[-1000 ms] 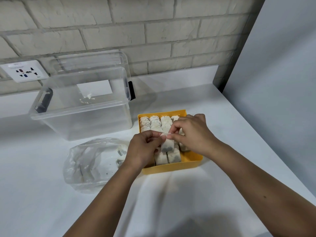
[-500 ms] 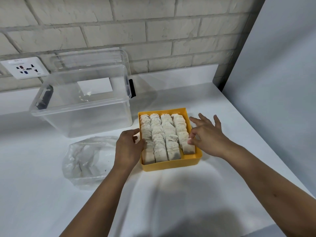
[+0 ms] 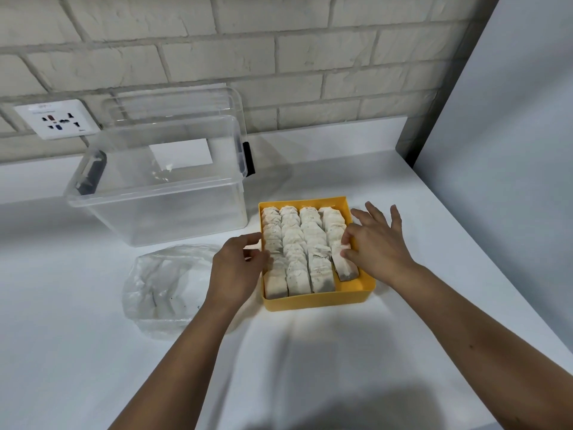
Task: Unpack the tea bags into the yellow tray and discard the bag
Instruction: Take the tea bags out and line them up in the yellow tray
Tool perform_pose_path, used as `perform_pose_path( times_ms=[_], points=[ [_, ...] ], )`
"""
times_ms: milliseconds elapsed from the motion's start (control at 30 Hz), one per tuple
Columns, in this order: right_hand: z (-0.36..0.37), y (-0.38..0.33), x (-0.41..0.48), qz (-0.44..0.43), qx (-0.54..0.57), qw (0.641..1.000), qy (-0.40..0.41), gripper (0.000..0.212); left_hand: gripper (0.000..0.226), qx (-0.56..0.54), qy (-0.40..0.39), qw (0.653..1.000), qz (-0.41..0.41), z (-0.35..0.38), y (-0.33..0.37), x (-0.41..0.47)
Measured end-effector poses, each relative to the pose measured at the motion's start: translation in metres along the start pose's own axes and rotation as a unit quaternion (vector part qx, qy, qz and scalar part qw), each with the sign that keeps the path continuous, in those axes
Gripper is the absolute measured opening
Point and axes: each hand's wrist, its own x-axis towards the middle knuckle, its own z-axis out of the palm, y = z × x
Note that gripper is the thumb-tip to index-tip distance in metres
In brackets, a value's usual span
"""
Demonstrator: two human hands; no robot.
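**Tea bags (image 3: 302, 243) packed in the tray, both hands at its sides**

The tea bags fill the yellow tray (image 3: 319, 301) in four rows running from the near wall to the far wall, each bag overlapping the one behind it. The three left rows reach the near wall. In the right row the nearest tea bag (image 3: 344, 268) lies tilted and short of that wall, leaving a patch of yellow floor bare in the near right corner.

The right hand (image 3: 375, 246) sits over the tray's right wall. Its thumb and forefinger are drawn together on the edge of that nearest tea bag, pinching it, while the other fingers spread out straight above the rim. The left hand (image 3: 235, 268) is against the tray's left wall with its fingers curled toward the rim and the left row. I cannot tell whether it grips the rim or only rests there.

The tray stands on a white table (image 3: 310, 367). Just left of it, partly behind the left forearm, lies a crumpled clear plastic bag (image 3: 167, 283), flat on the table and apart from both hands. Behind the bag stands an open clear storage box (image 3: 155, 212) with dark latches, and its lid (image 3: 173, 103) leans upright behind it against the brick wall (image 3: 279, 57). A wall socket (image 3: 57, 119) is set in the wall to the box's left. A grey panel (image 3: 511, 150) bounds the table on the right.
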Motion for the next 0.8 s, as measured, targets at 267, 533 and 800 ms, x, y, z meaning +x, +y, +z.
perform_pose_path(
  times_ms=[267,533,800],
  points=[
    [-0.022,-0.043,-0.017,-0.068,0.169,0.978,0.102,0.023,0.016,-0.020,0.104,0.992,0.071,-0.086,-0.018,0.006],
    [-0.032,-0.123,-0.037,-0.174,0.348,0.920,0.053,0.010,0.058,0.410,-0.018,0.903,0.128,-0.103,-0.092,0.020],
    [-0.009,-0.181,-0.049,-0.278,0.265,0.923,0.022,0.018,0.023,0.465,0.040,0.880,0.091,-0.123,-0.093,-0.014]
  ],
)
